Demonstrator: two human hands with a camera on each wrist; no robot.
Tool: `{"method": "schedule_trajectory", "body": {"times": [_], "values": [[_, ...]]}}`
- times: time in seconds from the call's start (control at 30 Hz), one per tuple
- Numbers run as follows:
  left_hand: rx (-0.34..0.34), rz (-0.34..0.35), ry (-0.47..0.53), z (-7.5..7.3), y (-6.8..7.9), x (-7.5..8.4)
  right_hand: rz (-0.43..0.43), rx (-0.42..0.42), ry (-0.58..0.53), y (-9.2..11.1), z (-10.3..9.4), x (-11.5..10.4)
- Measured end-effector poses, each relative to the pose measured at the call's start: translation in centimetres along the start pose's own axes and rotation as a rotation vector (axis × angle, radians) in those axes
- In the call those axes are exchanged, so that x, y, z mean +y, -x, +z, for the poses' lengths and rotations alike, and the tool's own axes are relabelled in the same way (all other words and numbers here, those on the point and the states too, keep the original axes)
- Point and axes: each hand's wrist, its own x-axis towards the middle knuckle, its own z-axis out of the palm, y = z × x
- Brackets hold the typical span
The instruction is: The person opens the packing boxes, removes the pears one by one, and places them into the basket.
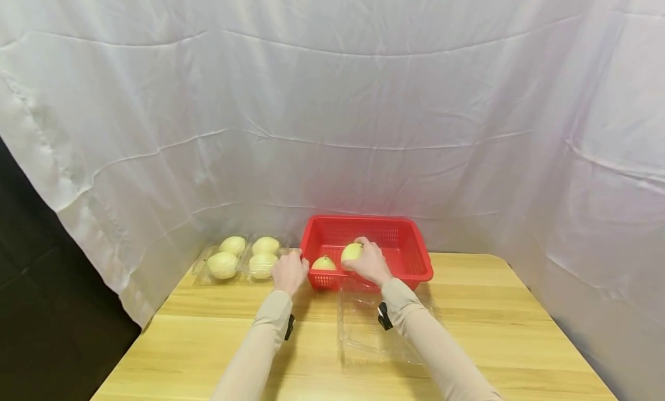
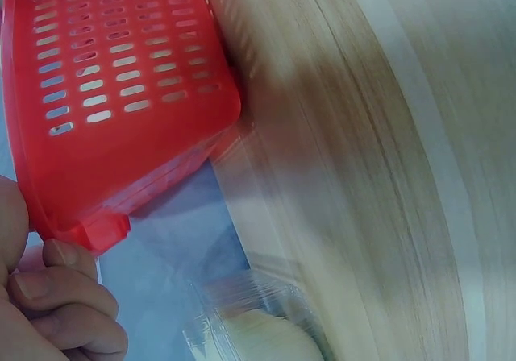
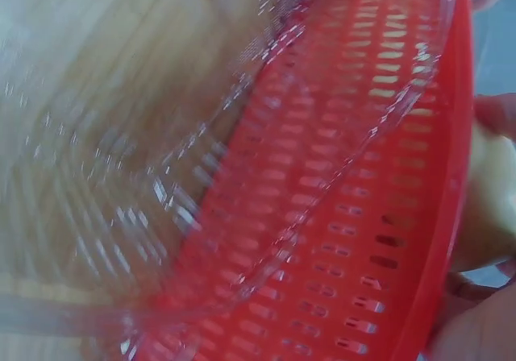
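Note:
A red perforated plastic basket (image 1: 422,261) stands at the back of the table. My left hand (image 1: 290,271) grips its left rim, with the fingers curled at the edge in the left wrist view (image 2: 64,300). Over the basket's front part, my right hand (image 1: 373,265) holds a pale yellow pear (image 1: 351,251) between thumb and fingers. Another pear (image 1: 324,263) lies in the basket's front left corner, its stem up. An open clear plastic container (image 1: 358,334) lies before the basket, under my right wrist; its ridged wall overlaps the basket side in the right wrist view.
To the left of the basket, two clear plastic packs hold several pears (image 1: 222,266), close by my left hand. A pale curtain (image 1: 332,158) hangs behind the table and along its sides. Bare wood tabletop (image 1: 499,308) extends on the right.

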Motion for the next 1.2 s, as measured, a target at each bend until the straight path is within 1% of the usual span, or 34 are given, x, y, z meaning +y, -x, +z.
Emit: {"method": "schedule_trajectory", "body": {"times": [0.1, 0.23, 0.43, 0.67, 0.83, 0.97, 1.07, 1.2], "values": [[0.002, 0.0, 0.001, 0.0, -0.1, 0.0, 0.02, -0.02, 0.058, -0.2, 0.0, 0.2], [0.001, -0.004, -0.001, 0.0, 0.0, 0.0, 0.03, -0.087, 0.112, -0.6, 0.0, 0.5], [0.024, -0.011, -0.013, 0.3, 0.1, 0.1, 0.049, -0.196, 0.105, -1.7, -0.1, 0.4], [0.043, -0.004, -0.015, 0.2, 0.2, 0.1, 0.087, -0.265, 0.157, -2.2, 0.0, -0.2], [0.044, -0.02, -0.007, -0.1, 0.3, -0.2, 0.065, -0.275, 0.197, -2.3, 0.5, -0.1], [0.025, -0.014, -0.011, -0.3, 0.3, -0.3, 0.054, -0.271, 0.224, -2.5, 0.9, 0.4], [0.019, -0.005, -0.017, -0.2, 0.2, -0.2, 0.054, -0.279, 0.219, -2.6, 1.1, 0.9], [0.004, -0.001, -0.015, -0.1, 0.0, 0.1, 0.041, -0.287, 0.231, -2.6, 1.0, 1.2]]}}
